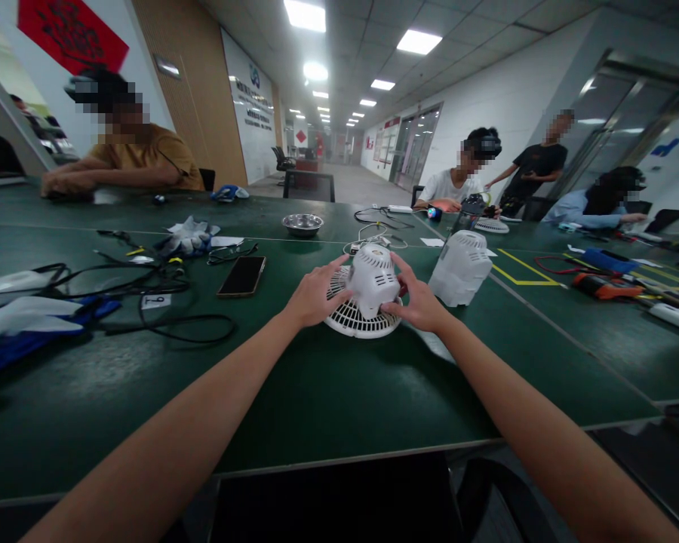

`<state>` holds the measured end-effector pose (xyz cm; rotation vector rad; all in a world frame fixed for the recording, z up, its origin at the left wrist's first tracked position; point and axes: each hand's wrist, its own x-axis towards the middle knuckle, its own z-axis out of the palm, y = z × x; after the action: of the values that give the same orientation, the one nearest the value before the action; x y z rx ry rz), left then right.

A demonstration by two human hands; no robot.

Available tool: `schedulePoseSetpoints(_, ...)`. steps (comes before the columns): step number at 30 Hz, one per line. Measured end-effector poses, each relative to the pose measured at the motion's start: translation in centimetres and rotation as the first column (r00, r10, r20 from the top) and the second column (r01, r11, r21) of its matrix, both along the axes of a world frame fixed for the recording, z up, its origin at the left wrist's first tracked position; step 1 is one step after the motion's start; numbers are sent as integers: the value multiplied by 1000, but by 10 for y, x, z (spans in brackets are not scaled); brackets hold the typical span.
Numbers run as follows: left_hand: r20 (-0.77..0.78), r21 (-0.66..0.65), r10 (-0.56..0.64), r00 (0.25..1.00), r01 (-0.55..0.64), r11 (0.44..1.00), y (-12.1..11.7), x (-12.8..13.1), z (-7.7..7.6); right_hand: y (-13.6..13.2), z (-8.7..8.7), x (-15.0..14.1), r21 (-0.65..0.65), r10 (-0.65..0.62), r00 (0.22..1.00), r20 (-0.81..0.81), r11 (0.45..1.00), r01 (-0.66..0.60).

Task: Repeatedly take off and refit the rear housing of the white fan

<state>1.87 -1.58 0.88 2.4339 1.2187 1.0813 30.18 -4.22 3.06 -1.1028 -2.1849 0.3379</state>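
Observation:
A white fan head lies on the green table in front of me, its slotted motor housing upward and its round grille flat beneath. My left hand holds it from the left, with the thumb along the housing's lower side and the fingers over the grille's edge. On the other side, my right hand grips the housing between thumb and fingers. Some fingertips are hidden behind the housing. Just right of my right hand stands a white plastic fan base, apart from it.
A phone, black cables and gloves lie to the left. Behind the fan are a metal bowl and a white cable. An orange multimeter lies right. Several people sit or stand beyond the table.

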Motion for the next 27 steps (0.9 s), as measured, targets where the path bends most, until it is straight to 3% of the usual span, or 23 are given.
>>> schedulePoseSetpoints(4,43,-203,307,951,-292,935,12,-8,-9,1,1,8,19,-24,1000,-17,1000,24)
schedulePoseSetpoints(6,33,-334,356,934,-325,885,17,-12,-13,1,0,7,17,-6,999,-42,1000,7)
schedulePoseSetpoints(9,7,-391,355,935,-324,861,21,-15,-17,0,-3,-1,6,-8,998,-56,1000,9)
schedulePoseSetpoints(15,46,-350,332,942,-296,889,16,-12,-16,1,-7,-15,18,-180,982,-56,983,181)
schedulePoseSetpoints(19,208,-278,290,934,-227,933,12,-13,-12,1,-7,-11,-20,-225,964,-143,974,225)
schedulePoseSetpoints(24,515,-59,122,849,-107,993,10,-14,-4,5,-10,-6,-190,-201,864,-462,974,125)
schedulePoseSetpoints(27,581,12,60,812,-82,997,11,-15,-1,8,-12,-10,-315,-223,781,-584,948,36)
